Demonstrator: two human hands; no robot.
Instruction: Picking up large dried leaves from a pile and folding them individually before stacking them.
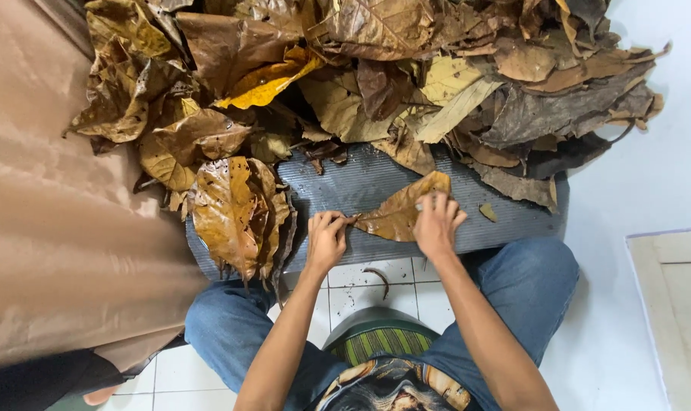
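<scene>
Head camera looks straight down at a person who sits on a white tiled floor with the knees apart, in blue jeans. At the centre of the frame a dry brown leaf lies flat on a grey ribbed mat. The left hand is at the left end of this leaf, with the fingers bent and closed on the stem end. The right hand rests on the right part of the same leaf, fingers curled down and pressing on it; something small and pale shows at the fingertips, but I cannot tell what it is. Both hands are narrow, not spread.

To the left of the left hand, at the left edge of the mat, several large orange-brown leaves lie stacked on each other. Across the whole upper part of the frame there is a big heap of dry leaves, brown, yellow and grey, which covers the far edge of the mat. A beige cloth fills the left side. A small curled stem piece lies on the tiles between the forearms.
</scene>
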